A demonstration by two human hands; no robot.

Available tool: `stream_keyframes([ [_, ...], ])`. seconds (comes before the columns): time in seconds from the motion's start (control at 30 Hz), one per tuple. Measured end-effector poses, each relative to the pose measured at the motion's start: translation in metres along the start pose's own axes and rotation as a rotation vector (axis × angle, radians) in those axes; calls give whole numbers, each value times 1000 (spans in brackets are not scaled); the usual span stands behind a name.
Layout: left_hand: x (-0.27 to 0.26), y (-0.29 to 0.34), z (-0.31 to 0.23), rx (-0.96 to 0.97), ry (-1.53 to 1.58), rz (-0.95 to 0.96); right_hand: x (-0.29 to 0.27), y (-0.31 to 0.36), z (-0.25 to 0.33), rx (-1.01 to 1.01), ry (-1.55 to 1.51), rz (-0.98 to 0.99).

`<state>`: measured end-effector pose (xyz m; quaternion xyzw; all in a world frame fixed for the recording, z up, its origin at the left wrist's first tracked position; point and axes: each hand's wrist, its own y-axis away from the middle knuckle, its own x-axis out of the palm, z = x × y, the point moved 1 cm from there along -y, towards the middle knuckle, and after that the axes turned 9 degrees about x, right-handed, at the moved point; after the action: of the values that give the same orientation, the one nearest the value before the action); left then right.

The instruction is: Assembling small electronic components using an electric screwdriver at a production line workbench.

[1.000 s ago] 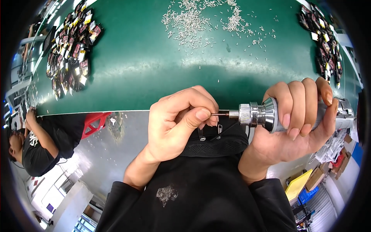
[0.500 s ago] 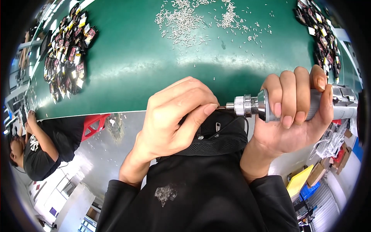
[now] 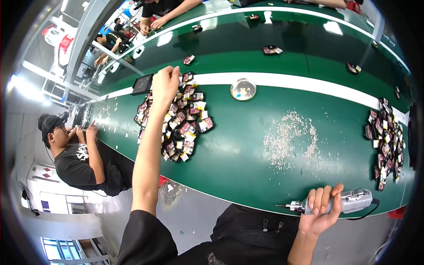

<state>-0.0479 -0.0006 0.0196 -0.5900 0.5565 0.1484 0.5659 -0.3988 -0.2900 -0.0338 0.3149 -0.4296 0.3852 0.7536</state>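
Note:
My left arm stretches out to the far left. My left hand (image 3: 166, 86) is over the far part of a heap of small black units (image 3: 179, 126) with pink and white labels. Its fingers are curled in and partly hidden, so what they hold cannot be made out. In my right hand (image 3: 321, 207) is a grey electric screwdriver (image 3: 357, 202), lying level over the bench's front edge with its thin bit pointing left. Loose small silvery screws (image 3: 282, 143) are spread on the green bench (image 3: 234, 172) beyond it.
A round dish (image 3: 243, 89) stands by the white rail (image 3: 300, 80), a black tray (image 3: 142, 84) beside the left heap. Another heap of units (image 3: 386, 145) is at the right. Past the rail, a green belt (image 3: 229, 55) carries scattered units. A co-worker (image 3: 79, 154) sits at the left.
My left hand has left the screwdriver's tip and reached far left over the heap. My right hand still holds the screwdriver, now lower in view. The view has swung up and left.

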Motion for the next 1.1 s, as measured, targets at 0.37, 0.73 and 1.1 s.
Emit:
stream_keyframes([
  [0.37, 65, -84, 74, 26, -228, 266, -4, -1, 1, 62, 35, 122],
  [0.73, -17, 161, -159, 672, 400, 466, -6, -10, 1, 108, 33, 157],
  [1.1, -19, 205, -176, 578, 484, 428, -2, 34, -23, 286, 92, 180],
])
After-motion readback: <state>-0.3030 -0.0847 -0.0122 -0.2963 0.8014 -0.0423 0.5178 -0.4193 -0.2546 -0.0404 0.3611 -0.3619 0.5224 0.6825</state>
